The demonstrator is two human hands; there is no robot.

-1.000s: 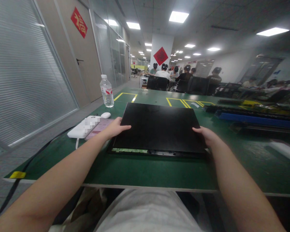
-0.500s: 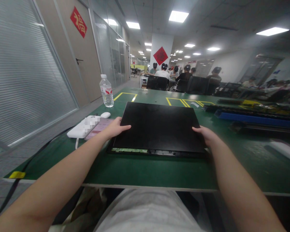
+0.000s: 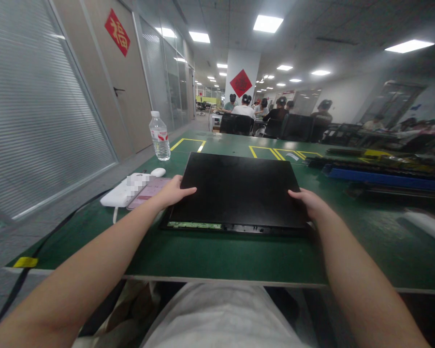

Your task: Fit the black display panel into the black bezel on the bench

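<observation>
A flat black display panel [image 3: 235, 191] lies in front of me over a dark frame [image 3: 268, 229], whose near edge shows below it. Along that edge, at the left, runs a green circuit board strip [image 3: 194, 225]. My left hand [image 3: 174, 191] grips the panel's left side, thumb on top and the other fingers hidden at the edge. On the opposite side my right hand [image 3: 310, 200] holds the right edge in the same way, its thumb on the top face. Whether the panel touches the frame everywhere I cannot tell.
The green table [image 3: 221, 261] bears a water bottle [image 3: 160, 137], a white power strip [image 3: 125, 189], a phone [image 3: 148, 193] and a white mouse [image 3: 158, 172] to the left. Long black and blue strips [image 3: 380, 178] lie at the right, near a white bar [image 3: 427, 227]. Several people sit farther back.
</observation>
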